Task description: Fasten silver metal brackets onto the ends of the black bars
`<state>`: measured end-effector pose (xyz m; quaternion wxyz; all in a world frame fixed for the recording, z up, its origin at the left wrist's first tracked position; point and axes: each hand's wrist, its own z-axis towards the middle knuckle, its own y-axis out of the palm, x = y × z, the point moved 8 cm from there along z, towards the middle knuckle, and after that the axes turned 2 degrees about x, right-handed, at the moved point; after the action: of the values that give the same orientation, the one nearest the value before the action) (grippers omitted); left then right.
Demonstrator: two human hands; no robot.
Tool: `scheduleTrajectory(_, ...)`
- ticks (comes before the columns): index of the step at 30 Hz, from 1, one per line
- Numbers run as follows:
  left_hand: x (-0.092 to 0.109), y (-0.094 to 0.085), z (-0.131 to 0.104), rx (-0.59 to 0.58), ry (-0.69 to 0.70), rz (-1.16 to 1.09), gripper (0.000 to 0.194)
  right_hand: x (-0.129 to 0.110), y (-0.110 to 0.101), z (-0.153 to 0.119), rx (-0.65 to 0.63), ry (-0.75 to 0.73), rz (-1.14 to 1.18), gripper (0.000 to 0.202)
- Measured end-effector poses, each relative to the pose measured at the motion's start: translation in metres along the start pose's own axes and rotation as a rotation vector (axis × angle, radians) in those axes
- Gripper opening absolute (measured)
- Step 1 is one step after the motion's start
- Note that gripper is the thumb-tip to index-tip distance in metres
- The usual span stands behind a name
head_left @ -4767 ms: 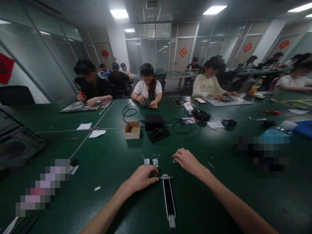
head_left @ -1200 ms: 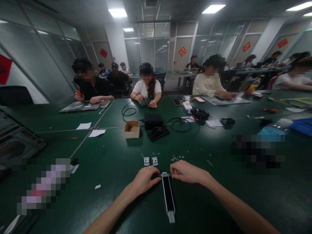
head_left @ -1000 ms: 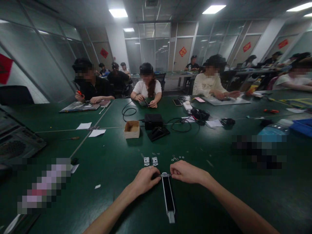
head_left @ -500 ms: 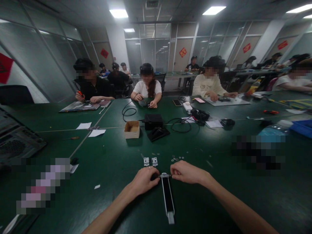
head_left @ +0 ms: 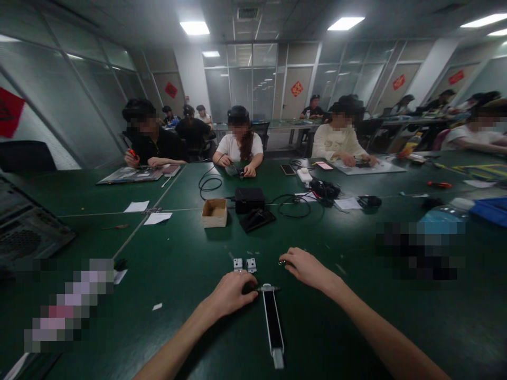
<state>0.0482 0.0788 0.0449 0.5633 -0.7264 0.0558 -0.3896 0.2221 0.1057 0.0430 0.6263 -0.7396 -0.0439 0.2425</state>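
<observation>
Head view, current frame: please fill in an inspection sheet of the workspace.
Surface: glossy green tabletop.
Work pieces: white-framed black strip with a crossbar at its far end; two metal brackets beyond it.
Clutter: open cardboard box, black box, paper slips, blue tray.
Hands: left hand at the crossbar's left end, contact unclear; right hand with small metal pieces at its fingertips, grip unclear.
Cables: tangled black cables across the middle, beyond the right hand.
Surroundings: people seated opposite; red wall decorations behind.
</observation>
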Motion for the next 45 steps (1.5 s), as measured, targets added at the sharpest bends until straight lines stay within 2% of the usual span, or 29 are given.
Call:
scheduleTrajectory(4,0.0,0.001,0.0,0.0,-0.003,0.003,0.021,-0.002,0.007,0.005,0.01,0.005,-0.036,0.028)
scheduleTrajectory(10,0.0,-0.003,-0.001,0.009,-0.005,-0.004,0.02,-0.016,-0.002,0.005,0.061,-0.027,-0.076,0.025)
scheduleTrajectory(13,0.001,-0.008,-0.002,0.044,-0.006,-0.028,0.024,-0.026,-0.007,0.001,0.089,-0.04,0.093,0.023)
scheduleTrajectory(16,0.004,-0.015,-0.002,0.143,0.028,-0.079,0.029,-0.043,-0.011,-0.005,0.09,-0.079,0.326,0.022)
scheduleTrajectory(20,0.013,-0.018,-0.006,0.272,0.146,-0.168,0.019,-0.064,-0.012,-0.012,0.061,-0.13,0.544,0.021)
scheduleTrajectory(28,0.021,-0.021,-0.013,0.404,0.287,-0.267,0.02,-0.066,0.007,-0.006,0.04,-0.067,0.887,0.016)
scheduleTrajectory(32,0.022,-0.022,-0.013,0.395,0.328,-0.235,0.019,-0.062,0.006,-0.005,0.116,-0.086,0.748,0.015)
scheduleTrajectory(35,0.016,-0.024,-0.009,0.327,0.29,-0.16,0.018,-0.058,-0.005,-0.008,0.14,-0.099,0.57,0.016)
scheduleTrajectory(40,-0.003,-0.018,-0.004,0.118,0.148,0.054,0.016,-0.046,-0.015,-0.014,-0.016,-0.06,0.241,0.016)
scheduleTrajectory(45,-0.005,-0.003,-0.002,0.031,0.144,0.014,0.015,-0.041,-0.006,-0.017,-0.162,-0.063,0.161,0.012)
